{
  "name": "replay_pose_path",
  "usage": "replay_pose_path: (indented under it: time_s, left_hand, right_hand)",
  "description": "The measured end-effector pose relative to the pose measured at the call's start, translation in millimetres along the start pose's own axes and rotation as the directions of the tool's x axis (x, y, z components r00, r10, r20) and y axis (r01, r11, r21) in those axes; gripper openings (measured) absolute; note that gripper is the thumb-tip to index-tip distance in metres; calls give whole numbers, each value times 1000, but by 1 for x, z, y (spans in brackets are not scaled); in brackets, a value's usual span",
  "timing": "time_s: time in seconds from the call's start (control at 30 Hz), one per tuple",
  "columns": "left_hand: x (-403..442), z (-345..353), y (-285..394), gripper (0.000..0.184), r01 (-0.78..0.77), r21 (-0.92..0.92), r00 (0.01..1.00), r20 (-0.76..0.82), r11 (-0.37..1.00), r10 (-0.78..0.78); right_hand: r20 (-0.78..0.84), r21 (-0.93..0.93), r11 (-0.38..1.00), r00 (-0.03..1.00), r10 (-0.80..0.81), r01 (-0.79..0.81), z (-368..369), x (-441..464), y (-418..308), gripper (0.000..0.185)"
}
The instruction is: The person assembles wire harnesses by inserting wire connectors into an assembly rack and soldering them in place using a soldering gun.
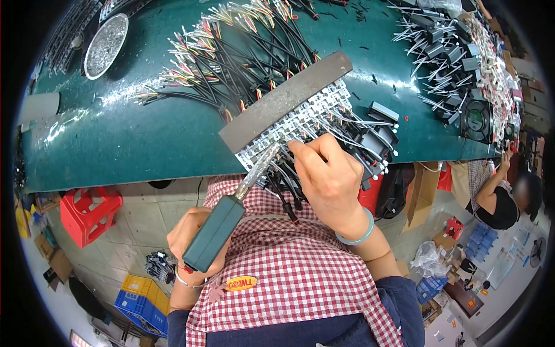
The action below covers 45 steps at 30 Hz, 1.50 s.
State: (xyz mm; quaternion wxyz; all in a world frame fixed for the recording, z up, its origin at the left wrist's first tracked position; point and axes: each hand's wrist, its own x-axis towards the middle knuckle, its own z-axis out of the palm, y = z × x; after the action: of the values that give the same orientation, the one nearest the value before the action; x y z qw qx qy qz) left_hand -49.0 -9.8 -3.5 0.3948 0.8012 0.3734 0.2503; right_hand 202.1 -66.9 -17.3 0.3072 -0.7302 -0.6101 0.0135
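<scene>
My left hand [193, 234] is wrapped round the dark green handle of a soldering iron [217, 231]. Its silvery barrel slants up to a row of small white circuit boards [300, 122] at the table edge. Beside the tip, my right hand [329, 173] is closed in a pinch on a wire at the boards; the fingers partly hide it. A long grey-brown bar [286, 101] lies across the far side of the boards. Black cables [202, 95] with stripped, coloured ends fan out beyond it. White wires and black adapter housings [378, 141] lie right of my right hand.
A metal bowl [106, 46] stands at the far left of the green table [115, 139]. Heaped black parts with white wires [442, 58] and a small fan [477, 120] lie at the right. Below are a red stool [89, 214] and crates [141, 303]. Another person [500, 199] is at far right.
</scene>
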Motion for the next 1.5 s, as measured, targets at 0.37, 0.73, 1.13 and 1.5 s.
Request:
replay_pose_path:
  time_s: [0.37,0.73,1.13,1.5]
  left_hand:
    - [2,-2,6,22,-2,19,1000,9,1000,2]
    - [2,-9,13,25,-30,81,1000,-4,996,31]
    - [-4,-8,10,25,25,48,999,-27,999,-24]
    - [-3,-7,5,26,-2,9,1000,-5,1000,2]
  right_hand:
    - [3,-14,1000,1000,-9,9,0,-1,0,23]
    - [-8,-6,1000,1000,-18,18,1,-1,2,22]
    - [-70,55,998,997,-17,21,7,2,0,18]
    - [-61,38,999,998,-1,3,8,3,-4,18]
